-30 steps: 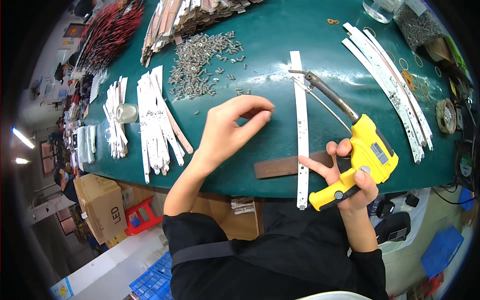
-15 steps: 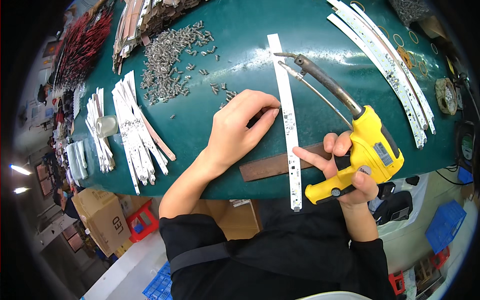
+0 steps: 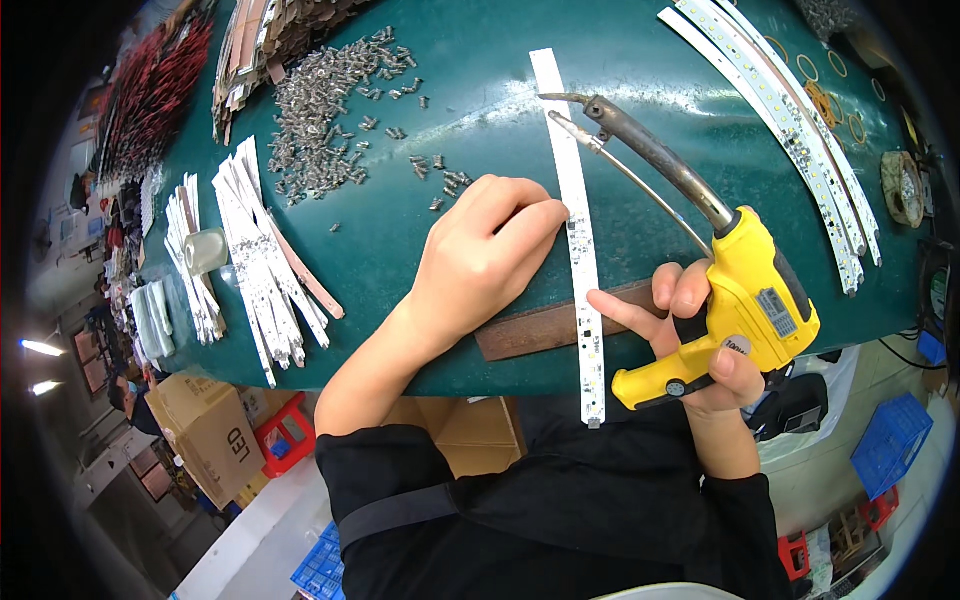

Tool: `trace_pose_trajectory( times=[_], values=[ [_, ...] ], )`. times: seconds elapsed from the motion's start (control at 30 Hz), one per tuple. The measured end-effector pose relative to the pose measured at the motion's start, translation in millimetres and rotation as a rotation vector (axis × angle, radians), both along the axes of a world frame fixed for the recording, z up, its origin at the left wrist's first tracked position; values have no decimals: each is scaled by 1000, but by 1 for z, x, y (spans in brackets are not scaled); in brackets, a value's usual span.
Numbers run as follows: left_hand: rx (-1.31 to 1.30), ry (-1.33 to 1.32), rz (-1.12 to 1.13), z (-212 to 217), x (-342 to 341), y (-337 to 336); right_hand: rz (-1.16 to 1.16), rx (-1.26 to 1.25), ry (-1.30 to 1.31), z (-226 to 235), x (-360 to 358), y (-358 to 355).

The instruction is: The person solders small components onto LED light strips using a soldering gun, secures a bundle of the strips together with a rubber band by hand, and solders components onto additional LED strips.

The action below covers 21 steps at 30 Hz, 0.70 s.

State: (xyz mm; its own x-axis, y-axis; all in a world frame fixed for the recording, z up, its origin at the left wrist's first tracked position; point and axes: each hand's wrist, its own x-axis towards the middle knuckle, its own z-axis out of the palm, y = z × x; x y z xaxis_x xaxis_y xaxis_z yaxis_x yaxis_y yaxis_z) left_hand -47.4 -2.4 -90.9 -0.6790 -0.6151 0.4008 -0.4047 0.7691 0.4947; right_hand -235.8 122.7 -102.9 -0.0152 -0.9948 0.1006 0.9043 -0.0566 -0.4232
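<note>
Circuit strip (image 3: 582, 268) is white, narrow, component-dotted.

Black top (image 3: 580, 525), bare hands (image 3: 485, 255).
Remotely, I see short black sleeves (image 3: 385, 457) either side of the top, a dark-grey strap (image 3: 397, 514) across its left part.

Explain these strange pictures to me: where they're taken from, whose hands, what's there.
No machine here: these are one person's bare hands, seen by a fisheye camera on their head, which bends straight edges. The right hand holds a yellow pistol-shaped tool with a metal barrel, one finger against a narrow white circuit strip. The left hand has thumb and finger together at that strip's edge; whether they pinch anything is unclear. The strip lies across a flat brown bar on a green tabletop, with small silvery metal pieces and more white strips nearby.
</note>
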Motion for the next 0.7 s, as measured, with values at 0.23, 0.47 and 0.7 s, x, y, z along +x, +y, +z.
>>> trace_pose_trajectory(
  times=[0.23,0.47,0.7],
  values=[
    [-147,-23,-38,0,-1,-1,33,12,78,2,-3,0],
    [-253,-224,-82,4,-2,4,49,-51,132,-1,-5,0],
    [145,97,24,2,5,2,44,-48,115,-1,-5,0]
  ],
)
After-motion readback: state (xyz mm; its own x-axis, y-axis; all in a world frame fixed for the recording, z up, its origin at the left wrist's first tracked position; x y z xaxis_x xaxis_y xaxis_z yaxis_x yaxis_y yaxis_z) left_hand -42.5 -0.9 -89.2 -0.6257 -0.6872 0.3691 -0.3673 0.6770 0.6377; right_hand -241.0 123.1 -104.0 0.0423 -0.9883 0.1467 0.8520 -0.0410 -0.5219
